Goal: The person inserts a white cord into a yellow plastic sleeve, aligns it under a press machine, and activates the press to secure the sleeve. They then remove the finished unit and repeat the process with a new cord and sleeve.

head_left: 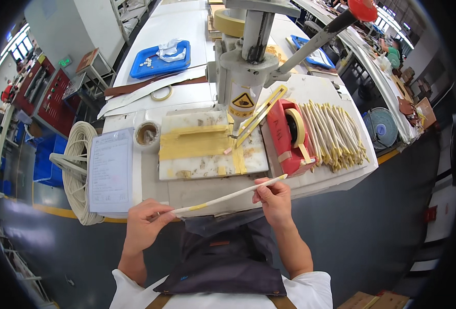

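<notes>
A white cord piece [228,196] with yellow tape on it stretches between my hands, just in front of the table's near edge. My left hand [144,224] pinches its left end, close to one taped patch. Farther right, my right hand [274,200] is closed on the cord near its yellow-taped tip. Beyond the cord lies a white slab [194,173] with yellow tape across it, under a grey lever press [248,69]. Right of the slab stands a red tape dispenser [283,116] holding a roll of yellow tape [299,129].
Many similar cord pieces [333,131] with yellow ends lie in a pile on the right. A white cord coil [76,177] hangs at the table's left edge beside a written sheet [111,167]. Behind are a tape roll [147,136] and a blue tray [135,70].
</notes>
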The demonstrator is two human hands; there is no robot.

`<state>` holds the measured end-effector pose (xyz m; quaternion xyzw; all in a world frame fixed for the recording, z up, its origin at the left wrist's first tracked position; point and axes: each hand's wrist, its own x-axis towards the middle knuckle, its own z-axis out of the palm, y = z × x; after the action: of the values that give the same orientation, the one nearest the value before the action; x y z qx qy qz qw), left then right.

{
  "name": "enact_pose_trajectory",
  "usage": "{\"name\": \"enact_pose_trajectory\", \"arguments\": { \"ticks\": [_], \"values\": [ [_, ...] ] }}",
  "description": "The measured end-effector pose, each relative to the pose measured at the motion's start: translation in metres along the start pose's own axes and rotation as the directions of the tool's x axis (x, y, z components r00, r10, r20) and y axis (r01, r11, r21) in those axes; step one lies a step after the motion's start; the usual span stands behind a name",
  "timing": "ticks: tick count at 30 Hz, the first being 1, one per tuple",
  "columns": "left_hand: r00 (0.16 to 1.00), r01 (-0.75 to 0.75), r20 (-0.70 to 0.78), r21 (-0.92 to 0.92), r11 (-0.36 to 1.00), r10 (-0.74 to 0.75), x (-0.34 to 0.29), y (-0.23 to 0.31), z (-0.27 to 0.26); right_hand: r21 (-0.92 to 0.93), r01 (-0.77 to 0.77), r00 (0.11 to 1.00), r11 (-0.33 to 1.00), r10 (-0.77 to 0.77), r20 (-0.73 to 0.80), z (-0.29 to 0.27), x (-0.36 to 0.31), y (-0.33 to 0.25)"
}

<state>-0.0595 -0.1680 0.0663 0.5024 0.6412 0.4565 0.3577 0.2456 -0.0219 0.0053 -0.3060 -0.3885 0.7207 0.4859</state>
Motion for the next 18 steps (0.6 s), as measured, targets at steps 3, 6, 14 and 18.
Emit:
{"name": "enact_pose_trajectory", "arguments": {
  "ticks": [3, 6, 14, 18],
  "values": [
    [0.996, -0.065, -0.053, 0.029, 0.997, 0.066, 0.005, -0.001, -0.002, -0.11, 0.057, 0.998, 0.992, -0.058, -0.012, 0.005, 0.0, -0.009],
    [0.978, -0.181, -0.09, 0.094, 0.979, 0.19, 0.014, 0.002, 0.007, -0.121, 0.093, 0.992, 0.988, -0.102, -0.075, 0.015, 0.01, -0.014],
    [0.916, -0.251, -0.232, 0.306, 0.918, 0.327, 0.052, -0.034, 0.048, -0.617, 0.079, 0.943, 0.783, -0.26, -0.209, 0.018, 0.107, 0.003],
    [0.859, -0.345, -0.233, 0.394, 0.852, 0.456, 0.066, -0.029, 0.065, -0.849, 0.067, 0.902, 0.524, -0.396, -0.173, 0.027, 0.131, -0.006]
  ]
}}
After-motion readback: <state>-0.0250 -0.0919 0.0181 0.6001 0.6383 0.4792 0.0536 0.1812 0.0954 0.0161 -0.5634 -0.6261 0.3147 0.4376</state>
